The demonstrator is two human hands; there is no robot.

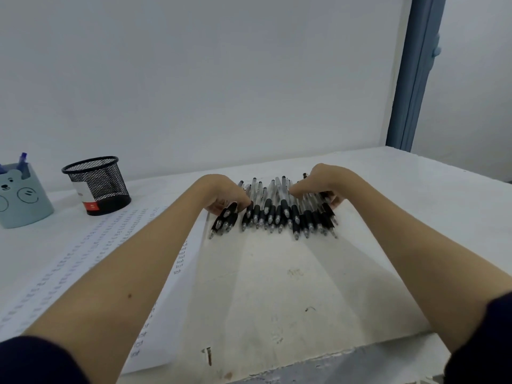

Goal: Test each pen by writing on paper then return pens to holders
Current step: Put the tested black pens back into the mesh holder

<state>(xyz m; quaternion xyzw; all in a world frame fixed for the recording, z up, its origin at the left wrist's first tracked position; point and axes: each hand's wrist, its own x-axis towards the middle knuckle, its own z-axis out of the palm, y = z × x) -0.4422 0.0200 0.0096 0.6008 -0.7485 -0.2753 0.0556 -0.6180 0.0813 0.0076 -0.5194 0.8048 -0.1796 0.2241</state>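
Nearest, at 6 o'clock, the worn white tabletop shows scuffs and a rusty mark at its front edge. At 8 o'clock a sheet of paper lies flat, covered in rows of small written marks, with another column of marks along its right edge. By that evidence a good deal of testing looks done already.

Both bare forearms reach forward to the middle of the view. There a loose heap of black-gripped pens lies on the tabletop, tips pointing toward the person. The left hand sits at the 9 o'clock end of the heap, its fingers curled down around a few pens there. The right hand sits at the 3 o'clock end, fingers curled over that side of the heap. The two hands appear to be gathering the pens together.

Farther off at 10 o'clock stands a black mesh holder, which looks empty apart from a label. Beyond it, at the left edge, a pale blue bear-faced holder has a blue pen standing in it.

So I judge the return step is barely begun: nearly all the pens are out on the tabletop, well apart from both holders.
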